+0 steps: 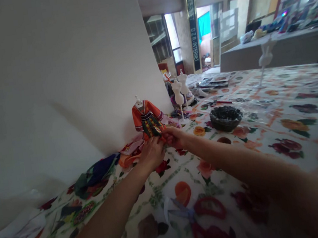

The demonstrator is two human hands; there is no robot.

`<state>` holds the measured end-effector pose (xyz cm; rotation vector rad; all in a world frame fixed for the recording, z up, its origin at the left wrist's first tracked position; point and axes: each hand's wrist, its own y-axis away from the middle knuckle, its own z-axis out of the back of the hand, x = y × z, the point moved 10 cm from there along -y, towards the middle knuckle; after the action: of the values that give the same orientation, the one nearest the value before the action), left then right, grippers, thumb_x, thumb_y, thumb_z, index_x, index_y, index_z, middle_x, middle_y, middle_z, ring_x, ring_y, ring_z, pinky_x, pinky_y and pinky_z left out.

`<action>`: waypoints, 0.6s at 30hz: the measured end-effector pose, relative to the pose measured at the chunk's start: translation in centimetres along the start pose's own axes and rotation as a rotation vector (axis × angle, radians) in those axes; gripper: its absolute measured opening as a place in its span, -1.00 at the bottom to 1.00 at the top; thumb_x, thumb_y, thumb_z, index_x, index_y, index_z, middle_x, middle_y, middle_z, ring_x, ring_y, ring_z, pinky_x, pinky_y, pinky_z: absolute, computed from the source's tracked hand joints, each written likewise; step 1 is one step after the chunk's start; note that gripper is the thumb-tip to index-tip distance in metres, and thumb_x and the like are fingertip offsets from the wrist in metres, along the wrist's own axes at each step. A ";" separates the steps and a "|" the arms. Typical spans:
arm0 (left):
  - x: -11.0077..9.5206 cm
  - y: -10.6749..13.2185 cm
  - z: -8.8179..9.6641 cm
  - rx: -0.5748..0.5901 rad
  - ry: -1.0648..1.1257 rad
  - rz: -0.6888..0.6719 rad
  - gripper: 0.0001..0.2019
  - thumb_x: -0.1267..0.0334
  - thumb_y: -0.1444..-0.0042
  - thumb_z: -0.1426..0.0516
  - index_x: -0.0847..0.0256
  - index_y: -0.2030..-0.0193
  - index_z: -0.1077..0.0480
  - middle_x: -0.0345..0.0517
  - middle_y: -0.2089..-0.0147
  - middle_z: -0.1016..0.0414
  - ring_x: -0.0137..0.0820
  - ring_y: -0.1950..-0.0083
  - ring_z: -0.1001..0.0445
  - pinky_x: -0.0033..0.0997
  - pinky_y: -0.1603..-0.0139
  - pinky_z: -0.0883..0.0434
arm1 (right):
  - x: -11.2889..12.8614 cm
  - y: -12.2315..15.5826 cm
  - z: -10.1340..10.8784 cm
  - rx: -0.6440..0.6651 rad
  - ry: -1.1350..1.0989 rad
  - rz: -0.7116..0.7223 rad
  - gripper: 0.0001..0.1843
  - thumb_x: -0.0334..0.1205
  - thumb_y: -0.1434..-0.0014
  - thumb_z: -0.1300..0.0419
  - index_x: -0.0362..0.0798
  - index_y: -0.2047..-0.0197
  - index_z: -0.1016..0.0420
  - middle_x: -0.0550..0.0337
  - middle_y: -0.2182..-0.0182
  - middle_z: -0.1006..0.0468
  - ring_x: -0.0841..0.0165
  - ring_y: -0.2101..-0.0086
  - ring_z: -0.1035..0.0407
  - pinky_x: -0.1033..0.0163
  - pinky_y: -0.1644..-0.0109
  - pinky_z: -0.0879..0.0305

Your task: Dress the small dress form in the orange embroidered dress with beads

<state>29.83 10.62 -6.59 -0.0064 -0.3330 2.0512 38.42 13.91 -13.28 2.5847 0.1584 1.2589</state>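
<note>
Closely, both hands meet at the hem of a miniature orange dress [147,119], worn by a small dress form [138,103] just above the fingers. Left hand [152,154]: fingers narrow, bunched against the skirt. Right hand [173,137]: fingers narrow at the same edge, tips lost in the cloth. Whether either pinches or only touches, one cannot tell. Risk: a firm tug could topple the form, whose base is hidden, onto the fabric scraps [131,154] beside the left fingers. Bare dress forms [178,97] just beyond the right fingertips could be knocked by the same slip. Further past those fingertips, a dark bowl [225,118] holds dark coiled contents, too blurred to name. Scissors [202,216] lie below the fingers on a floral tablecloth [305,142].
</note>
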 end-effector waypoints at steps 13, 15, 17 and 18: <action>-0.5 1.0 -0.2 0.013 -0.021 0.010 -0.70 0.38 -0.24 -0.08 0.25 -0.09 -0.42 0.17 -0.27 -0.38 -0.02 -0.35 -0.29 0.06 -0.30 -0.34 | -2.6 4.4 0.9 -0.078 0.172 -0.157 -0.82 -0.38 -0.21 -0.23 -0.07 0.41 -0.33 0.39 0.69 -0.32 0.60 0.75 -0.05 0.50 0.71 0.00; -0.6 1.2 -0.5 0.009 -0.022 0.015 -0.61 0.40 -0.23 -0.08 0.23 -0.20 -0.36 0.14 -0.28 -0.38 -0.03 -0.34 -0.30 0.06 -0.29 -0.34 | -1.6 4.3 0.1 -0.087 0.205 -0.080 -0.80 -0.36 -0.19 -0.25 -0.07 0.43 -0.33 0.40 0.71 -0.30 0.60 0.75 -0.03 0.48 0.73 0.06; -0.5 1.2 -0.8 0.000 -0.023 0.021 -0.54 0.43 -0.21 -0.08 0.24 -0.26 -0.31 0.15 -0.29 -0.38 -0.05 -0.33 -0.31 0.05 -0.29 -0.35 | -0.5 4.0 -1.1 -0.075 0.226 0.012 -0.84 -0.35 -0.21 -0.24 -0.08 0.40 -0.38 0.40 0.70 -0.30 0.62 0.75 0.00 0.49 0.73 0.09; -0.4 1.2 -1.0 -0.006 -0.024 0.022 -0.53 0.44 -0.20 -0.08 0.26 -0.27 -0.29 0.17 -0.29 -0.38 -0.05 -0.33 -0.32 0.04 -0.29 -0.35 | -0.1 3.9 -1.8 -0.064 0.236 0.048 -0.88 -0.35 -0.23 -0.23 -0.10 0.36 -0.42 0.40 0.69 -0.31 0.63 0.74 0.00 0.49 0.72 0.09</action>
<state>29.17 9.96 -7.91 0.0106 -0.3552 2.0730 36.89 10.50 -11.17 2.3933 0.0987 1.5587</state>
